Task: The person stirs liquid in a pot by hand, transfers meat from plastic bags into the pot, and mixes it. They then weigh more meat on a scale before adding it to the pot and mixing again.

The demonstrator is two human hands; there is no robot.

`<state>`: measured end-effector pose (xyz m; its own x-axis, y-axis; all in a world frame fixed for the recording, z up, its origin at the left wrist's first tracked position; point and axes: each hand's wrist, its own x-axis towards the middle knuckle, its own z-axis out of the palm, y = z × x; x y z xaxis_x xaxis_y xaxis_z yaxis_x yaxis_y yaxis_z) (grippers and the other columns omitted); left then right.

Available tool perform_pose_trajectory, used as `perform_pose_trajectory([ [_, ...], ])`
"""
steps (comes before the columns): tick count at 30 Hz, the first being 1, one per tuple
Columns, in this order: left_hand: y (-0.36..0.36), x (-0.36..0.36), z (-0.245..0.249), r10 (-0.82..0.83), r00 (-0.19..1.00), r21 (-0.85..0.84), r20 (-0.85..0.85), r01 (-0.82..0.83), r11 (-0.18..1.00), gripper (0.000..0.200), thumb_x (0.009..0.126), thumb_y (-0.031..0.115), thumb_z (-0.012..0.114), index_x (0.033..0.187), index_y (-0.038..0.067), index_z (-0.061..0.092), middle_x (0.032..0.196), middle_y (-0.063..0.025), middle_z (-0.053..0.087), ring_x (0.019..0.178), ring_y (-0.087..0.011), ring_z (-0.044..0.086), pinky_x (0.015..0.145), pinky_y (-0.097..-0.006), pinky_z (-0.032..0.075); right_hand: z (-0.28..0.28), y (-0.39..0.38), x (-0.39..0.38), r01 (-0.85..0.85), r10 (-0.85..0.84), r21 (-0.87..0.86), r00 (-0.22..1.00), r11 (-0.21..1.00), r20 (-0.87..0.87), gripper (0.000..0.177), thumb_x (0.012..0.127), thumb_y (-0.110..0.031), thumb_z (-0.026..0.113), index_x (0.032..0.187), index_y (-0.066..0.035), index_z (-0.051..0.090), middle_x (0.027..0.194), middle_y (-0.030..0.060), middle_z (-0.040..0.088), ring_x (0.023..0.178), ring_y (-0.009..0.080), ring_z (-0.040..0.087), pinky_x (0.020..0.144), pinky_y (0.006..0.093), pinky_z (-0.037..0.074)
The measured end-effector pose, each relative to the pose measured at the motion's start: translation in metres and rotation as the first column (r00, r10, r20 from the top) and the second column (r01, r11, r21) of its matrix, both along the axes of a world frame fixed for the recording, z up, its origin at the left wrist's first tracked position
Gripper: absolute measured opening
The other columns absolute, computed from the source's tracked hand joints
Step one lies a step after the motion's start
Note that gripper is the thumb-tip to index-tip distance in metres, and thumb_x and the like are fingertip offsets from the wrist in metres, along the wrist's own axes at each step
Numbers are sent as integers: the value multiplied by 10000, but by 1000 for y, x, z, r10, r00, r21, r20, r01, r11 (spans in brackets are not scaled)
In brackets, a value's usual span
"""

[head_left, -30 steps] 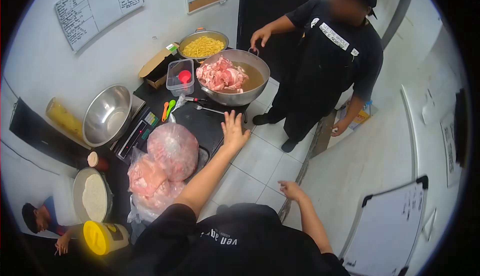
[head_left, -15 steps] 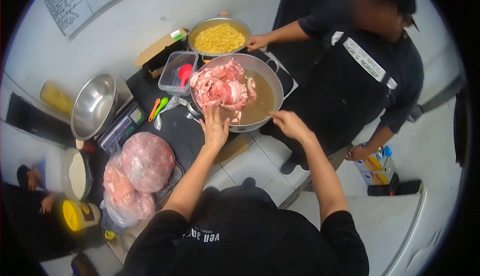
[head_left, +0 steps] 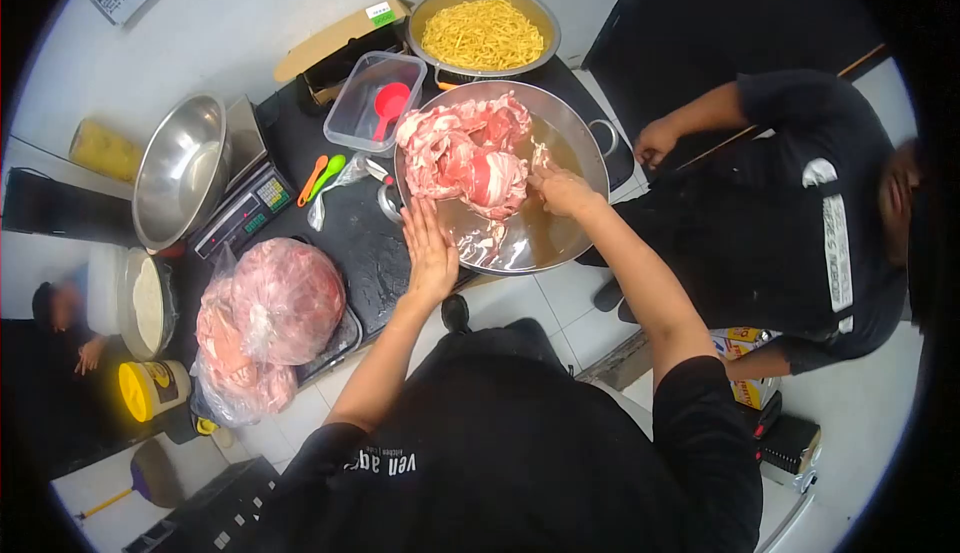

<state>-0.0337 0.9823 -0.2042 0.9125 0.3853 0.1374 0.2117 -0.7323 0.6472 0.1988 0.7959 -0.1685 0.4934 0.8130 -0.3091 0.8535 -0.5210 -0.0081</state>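
A wide metal pan (head_left: 592, 123) holds brownish liquid and a heap of raw sliced meat (head_left: 450, 148). My left hand (head_left: 432, 258) lies against the pan's near left rim, fingers stretched out, holding nothing. Inside the pan, on the right of the heap, my right hand (head_left: 562, 193) has its fingers closed at a small loose piece of meat; the fingertips are partly hidden. Thin meat scraps (head_left: 490, 243) lie in the liquid near the front.
Behind the pan stands a pot of yellow strips (head_left: 485, 35). A clear plastic tub (head_left: 345, 103) with a red scoop (head_left: 391, 103), measuring spoons (head_left: 325, 178), a scale (head_left: 240, 213), a steel bowl (head_left: 180, 173) and bagged meat (head_left: 290, 298) are to the left. A co-worker (head_left: 740, 243) stands right.
My right hand has gone from the pan's rim into the pan beside the meat. My left hand stays at the rim. The co-worker's hand has left the pot, and the view has shifted.
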Motion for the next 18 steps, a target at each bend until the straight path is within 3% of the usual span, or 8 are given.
perform_pose_trajectory([
  [3, 20, 4, 6, -15, 1000, 1, -4, 15, 1000, 766, 904, 164, 455, 1508, -6, 16, 1574, -227, -5, 1451, -420, -39, 1154, -558, 58, 9, 10, 7, -24, 24, -143, 1000, 989, -1, 849, 725, -238, 773, 1454, -161, 345, 1507, 112, 335, 1426, 331, 238, 1138, 448, 290],
  [4, 26, 3, 9, -43, 998, 38, -55, 45, 998, 770, 901, 171, 460, 1508, -4, 20, 1576, -221, 3, 1454, -412, -29, 1151, -564, 56, 2, 11, 10, -31, 30, -143, 1000, 989, -9, 849, 725, -238, 773, 1454, -161, 345, 1507, 112, 335, 1426, 331, 238, 1138, 448, 290],
  [7, 33, 9, 26, -26, 973, 135, -229, 58, 989, 766, 888, 199, 485, 1503, -14, 81, 1573, -226, 52, 1458, -408, 20, 1145, -574, 76, -23, 12, 19, -82, 89, -125, 995, 989, 50, 763, 754, -284, 753, 1418, -123, 415, 1448, 132, 420, 1402, 315, 296, 1126, 502, 275],
  [9, 26, 20, 26, 55, 976, 215, -208, -9, 977, 769, 870, 187, 538, 1498, -6, 138, 1567, -234, 86, 1453, -418, 49, 1139, -586, 97, -37, 16, 14, -85, 83, -338, 996, 937, -22, 725, 718, -383, 757, 1338, -102, 509, 1434, 141, 436, 1396, 311, 302, 1115, 522, 267],
  [10, 21, 27, 28, 76, 973, 209, -216, -30, 977, 769, 870, 187, 538, 1498, -6, 138, 1567, -234, 86, 1453, -418, 49, 1139, -586, 97, -44, 15, 9, -139, 132, -327, 990, 935, -43, 622, 754, -402, 709, 1262, -70, 570, 1322, 151, 547, 1300, 301, 447, 1072, 546, 309],
  [12, 5, 51, 50, 5, 999, 147, -52, 3, 989, 852, 790, 258, 702, 1483, 39, 257, 1569, -211, 98, 1441, -444, 82, 1121, -607, 150, -29, 17, -5, -203, 152, -383, 975, 901, -162, 581, 769, -393, 697, 1238, -67, 590, 1272, 153, 582, 1229, 306, 513, 1037, 532, 357],
  [16, -32, 102, 53, -88, 995, 204, 36, 79, 976, 861, 729, 285, 765, 1471, 174, 343, 1570, -183, 131, 1443, -423, 105, 1103, -648, 151, -34, 15, -25, -375, 219, -399, 897, 837, -384, 476, 819, -346, 656, 1173, -29, 630, 1146, 168, 654, 1045, 324, 637, 916, 472, 481],
  [18, -49, 119, 59, -141, 948, 414, -286, 254, 874, 782, 699, 312, 777, 1408, 292, 449, 1574, -135, 162, 1444, -390, 139, 1087, -676, 161, -24, 12, -31, -473, 294, -298, 823, 829, -486, 404, 844, -310, 627, 1139, -35, 656, 1151, 196, 644, 1058, 346, 623, 895, 425, 501],
])
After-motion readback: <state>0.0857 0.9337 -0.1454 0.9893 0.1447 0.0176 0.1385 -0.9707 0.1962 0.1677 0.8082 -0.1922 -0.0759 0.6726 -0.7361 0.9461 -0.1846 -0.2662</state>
